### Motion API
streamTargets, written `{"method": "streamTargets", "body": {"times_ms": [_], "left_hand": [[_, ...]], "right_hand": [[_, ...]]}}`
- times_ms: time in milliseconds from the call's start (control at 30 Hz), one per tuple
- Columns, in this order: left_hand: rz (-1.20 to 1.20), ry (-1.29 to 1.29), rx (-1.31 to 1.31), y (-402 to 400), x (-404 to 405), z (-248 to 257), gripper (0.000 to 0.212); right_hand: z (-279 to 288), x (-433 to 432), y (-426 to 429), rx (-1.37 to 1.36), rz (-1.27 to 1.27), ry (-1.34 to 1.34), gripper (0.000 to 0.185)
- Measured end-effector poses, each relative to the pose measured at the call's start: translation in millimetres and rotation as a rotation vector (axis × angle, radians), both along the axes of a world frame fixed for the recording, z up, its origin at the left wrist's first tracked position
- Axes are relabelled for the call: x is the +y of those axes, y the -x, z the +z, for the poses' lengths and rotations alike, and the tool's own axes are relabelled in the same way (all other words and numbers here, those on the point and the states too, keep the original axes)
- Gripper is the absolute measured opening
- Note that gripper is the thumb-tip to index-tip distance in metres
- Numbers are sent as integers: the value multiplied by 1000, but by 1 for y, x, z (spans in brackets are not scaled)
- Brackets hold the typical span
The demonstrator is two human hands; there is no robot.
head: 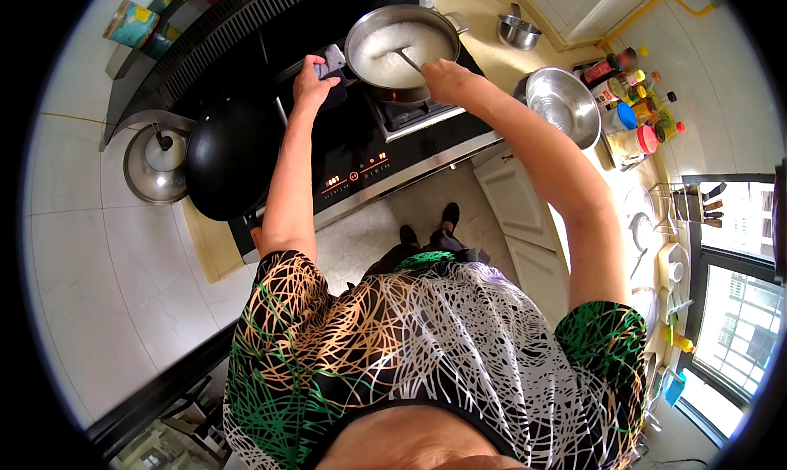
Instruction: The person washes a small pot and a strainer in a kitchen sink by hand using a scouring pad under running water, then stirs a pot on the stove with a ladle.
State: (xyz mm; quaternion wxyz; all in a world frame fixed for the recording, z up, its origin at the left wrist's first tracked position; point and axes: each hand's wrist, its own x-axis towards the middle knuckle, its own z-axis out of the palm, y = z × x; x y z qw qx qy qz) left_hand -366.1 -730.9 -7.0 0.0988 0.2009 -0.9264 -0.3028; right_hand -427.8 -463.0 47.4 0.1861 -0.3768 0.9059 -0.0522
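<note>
A wide steel pot (363, 76) stands on the right side of the cooktop, filled with a white, frothy liquid (393, 40). My right hand (447, 81) grips the handle of a metal utensil (406, 58). Its far end dips into the liquid, so I cannot tell if it is a ladle or a turner. On the pot's left side, my left hand (313, 84) holds a grey folded cloth (333, 59) between thumb and fingers. Whether a pot handle lies under the cloth is hidden.
A black wok (230, 159) sits on the cooktop's left side, beside a steel lid (157, 162). To the right are a steel bowl (562, 107), a small saucepan (518, 30) and several bottles and jars (633, 110). A lit control panel (355, 175) runs along the front.
</note>
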Motion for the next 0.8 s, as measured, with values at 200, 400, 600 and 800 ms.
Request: {"method": "streamTargets", "body": {"times_ms": [200, 400, 600, 800], "left_hand": [[50, 11, -18, -5, -7, -1, 47], [81, 25, -32, -12, -14, -5, 46], [117, 26, -35, -21, -27, -8, 46], [122, 20, -48, -20, -29, -4, 47]], "right_hand": [[43, 14, -11, -135, 78, -47, 22], [63, 29, -2, -241, -9, -115, 21], [63, 42, 6, -442, -236, 152, 41], [20, 33, 6, 13, 47, 223, 33]]}}
